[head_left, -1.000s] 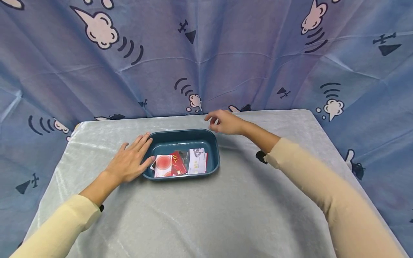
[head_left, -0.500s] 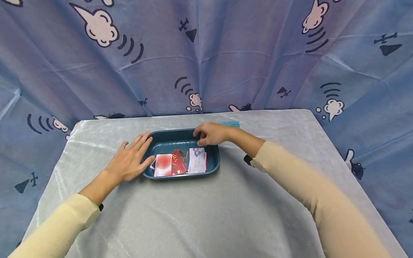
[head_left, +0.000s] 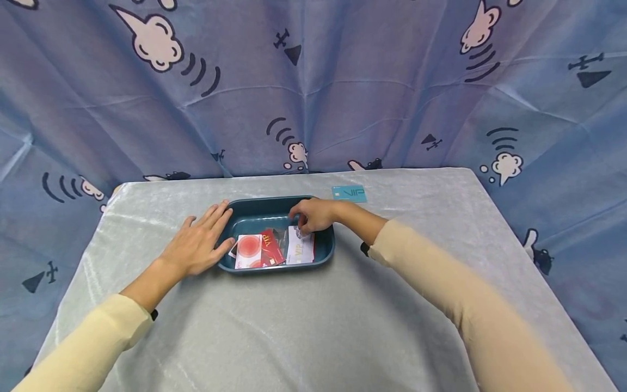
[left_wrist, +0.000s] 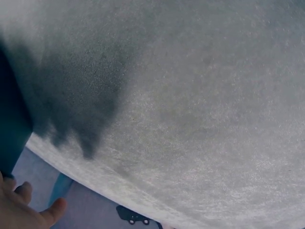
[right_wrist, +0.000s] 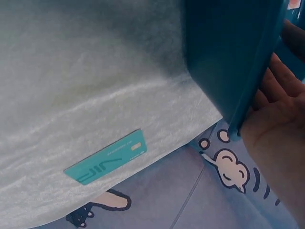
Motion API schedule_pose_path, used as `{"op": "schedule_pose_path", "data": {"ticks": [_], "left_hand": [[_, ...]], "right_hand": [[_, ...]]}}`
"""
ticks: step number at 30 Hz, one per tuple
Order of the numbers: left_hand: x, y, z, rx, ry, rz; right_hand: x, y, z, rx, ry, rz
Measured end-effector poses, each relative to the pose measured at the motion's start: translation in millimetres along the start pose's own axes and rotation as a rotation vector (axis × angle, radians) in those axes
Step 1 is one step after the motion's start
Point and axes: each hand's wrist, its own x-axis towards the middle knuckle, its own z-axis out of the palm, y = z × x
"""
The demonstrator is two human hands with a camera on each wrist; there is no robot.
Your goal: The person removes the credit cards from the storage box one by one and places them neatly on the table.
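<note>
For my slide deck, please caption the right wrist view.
Right hand at the rim of a tray, a teal VIP card apart on pale cloth.

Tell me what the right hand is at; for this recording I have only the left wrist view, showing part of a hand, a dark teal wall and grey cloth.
Observer: The right hand reaches into a dark teal, round-cornered tray, at a white rectangular card marked VIP; I cannot tell whether it grips it.
Reviewer: Is any card outside the tray?
Observer: Yes, a turquoise rectangular card lies flat on the grey cloth, beyond the tray's far right corner.
Reviewer: And inside, toward the tray's left end?
Observer: A white rectangular card with a red disc.
</note>
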Motion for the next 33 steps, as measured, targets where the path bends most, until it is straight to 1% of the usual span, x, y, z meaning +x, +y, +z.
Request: {"op": "schedule_pose_path", "data": {"ticks": [4, 8, 14, 21, 27, 33], "left_hand": [[1.0, 0.5, -1.2, 0.004, -0.007, 0.007], [1.1, 1.0, -3.0, -0.001, -0.025, 0.007], [-0.5, 0.2, -5.2, -0.007, -0.043, 0.008], [-1.4, -1.8, -3.6, -0.009, -0.029, 0.012], [-1.6, -2.5, -3.1, -0.003, -0.04, 0.009], [-1.8, -1.7, -2.9, -0.01, -0.044, 0.004]], "right_hand": [[1.3, -1, 3, -0.018, 0.009, 0.014], [1.6, -2, 5, -0.015, 0.03, 0.018], [2.2, -3, 7, 0.005, 0.038, 0.016], [2.5, -6, 11, 0.054, 0.034, 0.009], [2.8, -7, 12, 0.057, 0.023, 0.014], [3.4, -7, 13, 0.046, 0.028, 0.021]]}}
